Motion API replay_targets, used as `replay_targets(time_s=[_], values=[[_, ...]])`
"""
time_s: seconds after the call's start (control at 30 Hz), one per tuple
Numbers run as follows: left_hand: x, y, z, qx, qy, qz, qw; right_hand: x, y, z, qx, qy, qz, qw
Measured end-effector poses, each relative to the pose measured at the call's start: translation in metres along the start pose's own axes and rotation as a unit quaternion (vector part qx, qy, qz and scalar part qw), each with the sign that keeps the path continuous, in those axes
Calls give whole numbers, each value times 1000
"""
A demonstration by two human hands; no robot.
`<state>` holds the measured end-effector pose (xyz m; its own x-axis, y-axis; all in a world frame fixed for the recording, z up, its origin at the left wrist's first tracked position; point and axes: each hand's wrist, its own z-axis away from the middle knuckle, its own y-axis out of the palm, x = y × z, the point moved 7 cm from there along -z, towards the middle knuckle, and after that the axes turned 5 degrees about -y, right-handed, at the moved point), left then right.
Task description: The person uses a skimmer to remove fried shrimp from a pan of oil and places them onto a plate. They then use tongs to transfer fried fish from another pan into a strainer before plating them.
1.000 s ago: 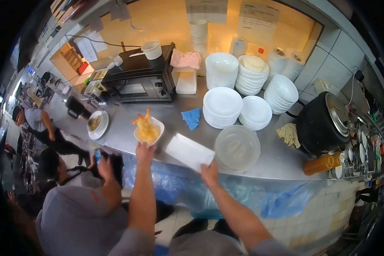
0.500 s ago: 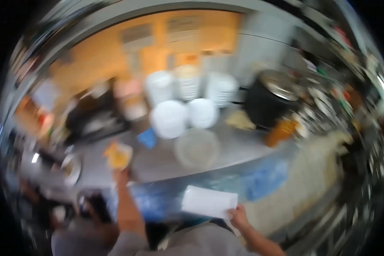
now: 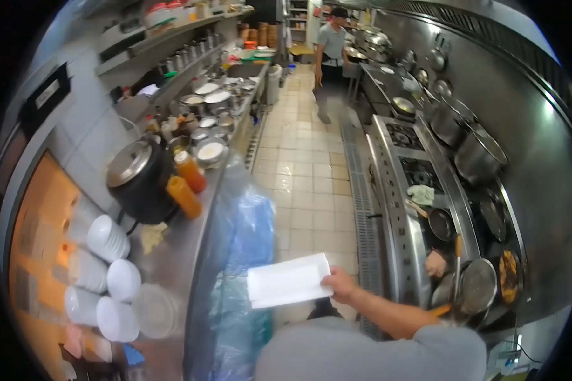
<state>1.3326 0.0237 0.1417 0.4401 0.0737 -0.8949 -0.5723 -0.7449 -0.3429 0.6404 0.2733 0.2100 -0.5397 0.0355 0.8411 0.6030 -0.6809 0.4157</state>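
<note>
A white rectangular tray (image 3: 289, 280) is held at its right end by my right hand (image 3: 340, 285), whose fingers are closed on the rim. The tray hangs level over the floor beside the plastic-covered blue material, and nothing lies in it. My left hand is outside the view. On the counter to the left stand stacks of white bowls (image 3: 108, 238), a round clear container (image 3: 154, 311) and two orange squeeze bottles (image 3: 184, 197).
A black pot (image 3: 140, 181) stands on the steel counter (image 3: 200, 254) at left. Along the right runs a stove (image 3: 388, 209) with pans (image 3: 478, 286) and tall pots (image 3: 480, 155). Farther down the tiled aisle (image 3: 299, 184) stands another person (image 3: 331, 54).
The view has swung right, from the counter to the aisle and stove. My left hand, earlier at a small dish of yellow food, has left the view. The tray stays in my right hand.
</note>
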Motion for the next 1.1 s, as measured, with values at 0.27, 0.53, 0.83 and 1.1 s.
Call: replay_targets(time_s=[0.27,0.53,0.83,1.1], values=[[-304,227,421,710,-441,330,438,105,-46,-22,82,-36,18,996],[-423,315,611,874,-324,164,323,166,-211,5,-118,-156,-191,962],[-515,433,711,889,-299,141,316,160,-305,246,-549,-132,325,758],[-546,542,854,927,-256,124,246,49,-287,310,-671,128,211,699]])
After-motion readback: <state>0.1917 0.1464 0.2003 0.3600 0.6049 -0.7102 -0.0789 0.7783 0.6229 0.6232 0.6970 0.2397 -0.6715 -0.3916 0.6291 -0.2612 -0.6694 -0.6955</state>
